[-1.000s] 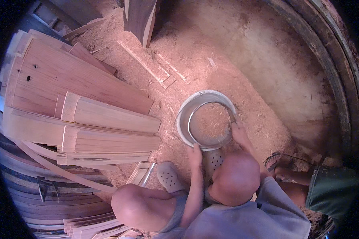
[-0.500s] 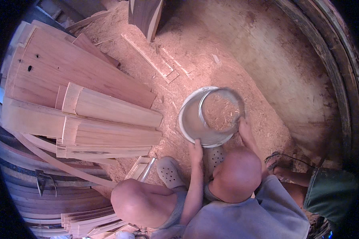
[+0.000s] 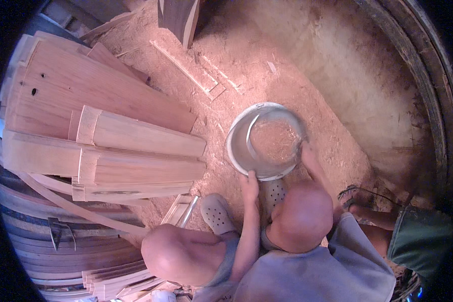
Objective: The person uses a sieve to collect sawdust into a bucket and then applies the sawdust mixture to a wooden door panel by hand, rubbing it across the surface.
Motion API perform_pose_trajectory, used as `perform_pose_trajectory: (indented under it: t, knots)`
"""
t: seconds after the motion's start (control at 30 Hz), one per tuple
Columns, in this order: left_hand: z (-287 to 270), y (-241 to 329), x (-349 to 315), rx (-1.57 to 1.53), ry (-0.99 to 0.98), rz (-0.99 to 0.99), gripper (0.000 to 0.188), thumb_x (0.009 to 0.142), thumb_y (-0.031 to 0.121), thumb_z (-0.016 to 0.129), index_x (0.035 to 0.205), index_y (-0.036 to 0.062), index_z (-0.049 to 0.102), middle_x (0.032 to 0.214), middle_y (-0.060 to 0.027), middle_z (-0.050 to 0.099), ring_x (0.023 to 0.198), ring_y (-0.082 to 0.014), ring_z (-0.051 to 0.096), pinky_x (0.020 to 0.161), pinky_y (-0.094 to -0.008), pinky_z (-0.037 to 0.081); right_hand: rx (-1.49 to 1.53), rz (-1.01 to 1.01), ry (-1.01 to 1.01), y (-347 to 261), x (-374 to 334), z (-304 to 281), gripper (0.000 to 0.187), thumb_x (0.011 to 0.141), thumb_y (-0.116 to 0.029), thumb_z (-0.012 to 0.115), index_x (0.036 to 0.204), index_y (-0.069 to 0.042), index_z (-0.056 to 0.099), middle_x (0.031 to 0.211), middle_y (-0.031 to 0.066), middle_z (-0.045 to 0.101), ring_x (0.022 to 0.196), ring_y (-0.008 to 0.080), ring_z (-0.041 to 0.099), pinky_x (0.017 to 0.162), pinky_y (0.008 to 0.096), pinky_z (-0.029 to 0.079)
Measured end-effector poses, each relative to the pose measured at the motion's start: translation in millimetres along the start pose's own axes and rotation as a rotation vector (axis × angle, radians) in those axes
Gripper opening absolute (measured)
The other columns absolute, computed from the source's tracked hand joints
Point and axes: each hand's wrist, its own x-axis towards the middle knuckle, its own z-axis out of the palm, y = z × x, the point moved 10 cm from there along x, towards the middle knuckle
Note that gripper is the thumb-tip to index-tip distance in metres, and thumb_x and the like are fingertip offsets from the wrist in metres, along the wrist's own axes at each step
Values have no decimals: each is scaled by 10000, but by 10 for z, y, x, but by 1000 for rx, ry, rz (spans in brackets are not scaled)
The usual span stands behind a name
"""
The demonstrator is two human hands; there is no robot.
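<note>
Between my knees and the far sawdust, I hold a round grey tub (image 3: 239, 146) with a pale rim. Its mouth faces up toward me, and wood shavings (image 3: 274, 138) cover its bottom on the right side. I cannot tell whether that bottom is solid or mesh. My left hand (image 3: 249, 186) is closed on the near rim. On the right side, my right hand (image 3: 307, 151) grips the rim, its fingers partly hidden and slightly blurred. The tub is over the sawdust-covered floor (image 3: 317, 121), just beyond my shoes.
Wooden boards (image 3: 141, 133) are stacked at the left, with curved planks (image 3: 75, 251) below them. Thin strips (image 3: 186, 68) lie in the sawdust ahead. A large curved wooden rim (image 3: 433, 90) stands at the right. Another person's green-clothed leg (image 3: 420, 241) is close on my right.
The tub has shifted slightly away from me and its tilt has changed a little. The shavings inside now look smeared by motion. Both hands keep their hold on the rim.
</note>
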Motion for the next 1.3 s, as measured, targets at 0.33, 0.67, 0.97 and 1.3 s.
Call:
perform_pose_trajectory:
  t: [0.33,0.67,0.97,1.3]
  knots:
    - [-24,12,43,89,-2,41,430,871,136,427,1242,-83,437,1226,-187,521,1133,-272,485,970,-347,364,-8,-135,-92,-401,-134,-34,439,863,-176,385,1226,36,510,1003,150,565,918,218,505,833,350,405]
    - [22,77,-21,51,22,45,407,883,154,431,1209,-84,476,1172,-162,551,1070,-243,507,936,-356,397,104,274,-64,87,-74,-32,434,888,-178,365,1245,39,483,1196,249,539,1114,282,518,953,372,387]
    - [-76,-78,19,-105,41,-7,405,883,168,443,1192,-91,483,1171,-156,555,1048,-242,528,912,-353,412,-13,65,-177,-216,-97,35,502,888,-188,375,1340,30,397,1265,255,507,1180,353,482,987,398,361]
    - [-47,35,9,206,-10,10,410,878,193,447,1173,-84,509,1106,-174,589,1027,-253,546,911,-361,412,-15,174,-239,8,20,72,472,909,-213,369,1310,24,438,1291,261,495,1251,365,429,1048,394,312]
